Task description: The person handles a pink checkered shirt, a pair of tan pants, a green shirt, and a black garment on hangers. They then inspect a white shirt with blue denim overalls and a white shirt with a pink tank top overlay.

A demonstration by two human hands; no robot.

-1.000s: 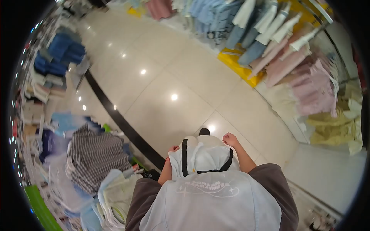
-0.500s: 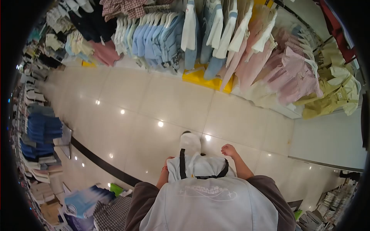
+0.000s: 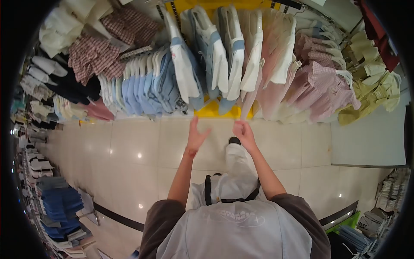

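Note:
My left hand (image 3: 198,136) reaches forward, blurred, with thumb and fingers apart and nothing in it. It is just short of the white-and-blue long-sleeved outfits (image 3: 183,71) on the rack. Beside it, my right hand (image 3: 245,133) has its fingers curled in, and I see nothing in them. Its fingertips are just below the hem of a pink tulle dress with a white top (image 3: 269,90); whether they touch cannot be made out. Another white-and-blue outfit (image 3: 235,64) hangs between the two hands' lines of reach.
Light blue garments (image 3: 148,86) hang to the left, with red checked clothes (image 3: 92,58) above. Pink gingham dresses (image 3: 321,88) and an olive overall dress (image 3: 371,101) hang at right. A yellow base panel (image 3: 211,111) sits under the rack. Folded jeans (image 3: 62,203) are stacked at lower left.
I have stepped toward the rack, and the clothes are closer. Both hands rose from beside my body and stretched forward; the left hand's fingers now show spread.

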